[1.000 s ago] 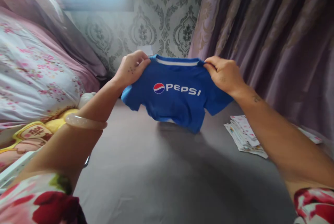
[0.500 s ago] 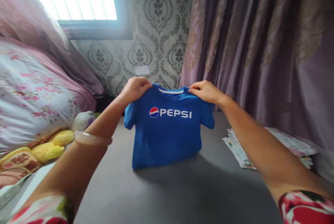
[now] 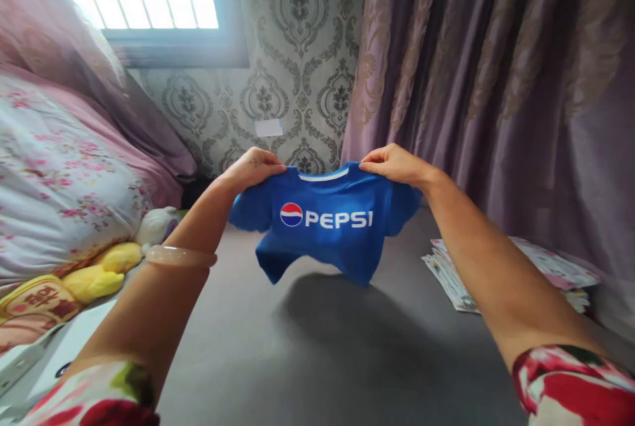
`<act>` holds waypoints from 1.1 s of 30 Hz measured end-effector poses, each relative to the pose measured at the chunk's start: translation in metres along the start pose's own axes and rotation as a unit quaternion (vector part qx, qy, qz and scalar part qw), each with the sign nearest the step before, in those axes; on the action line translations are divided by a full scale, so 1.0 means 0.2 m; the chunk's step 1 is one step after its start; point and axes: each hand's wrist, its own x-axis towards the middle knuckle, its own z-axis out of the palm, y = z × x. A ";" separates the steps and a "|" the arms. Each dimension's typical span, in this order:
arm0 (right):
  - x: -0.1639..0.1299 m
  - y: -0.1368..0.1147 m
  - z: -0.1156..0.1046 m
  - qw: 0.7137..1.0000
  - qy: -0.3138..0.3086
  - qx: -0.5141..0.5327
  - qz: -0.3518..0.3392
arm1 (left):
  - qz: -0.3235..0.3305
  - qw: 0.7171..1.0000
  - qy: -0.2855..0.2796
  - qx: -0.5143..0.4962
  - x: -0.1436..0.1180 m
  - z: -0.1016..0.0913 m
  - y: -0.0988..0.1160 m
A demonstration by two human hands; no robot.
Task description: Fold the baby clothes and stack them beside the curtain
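A small blue T-shirt [image 3: 327,244] with a white PEPSI print and a round red, white and blue logo hangs between my hands, its front facing me. My left hand [image 3: 254,167] pinches the shoulder on the left of the collar. On the other side of the collar, my right hand [image 3: 394,165] pinches the opposite shoulder. The hem billows, arched in the middle, above the grey surface [image 3: 238,360], where the shirt casts a shadow. The back of the shirt is hidden.
Stacked folded clothes [image 3: 456,277] lie at the right, partly behind my right forearm. To the left are a floral bedding bundle [image 3: 64,181], yellow plush toys [image 3: 94,284] and a white plush toy [image 3: 156,226]. A purple curtain [image 3: 471,82] hangs at the back right.
The shirt's lower part has swung up and away, its straight hem now arched and lifted. The sleeves have flared outward. Both hands keep their pinch at the shoulders, in nearly the same place.
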 end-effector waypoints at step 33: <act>-0.46 -0.16 0.16 0.869 0.273 -0.377 -0.168 | 0.239 0.783 0.354 0.453 -0.54 -0.05 -0.03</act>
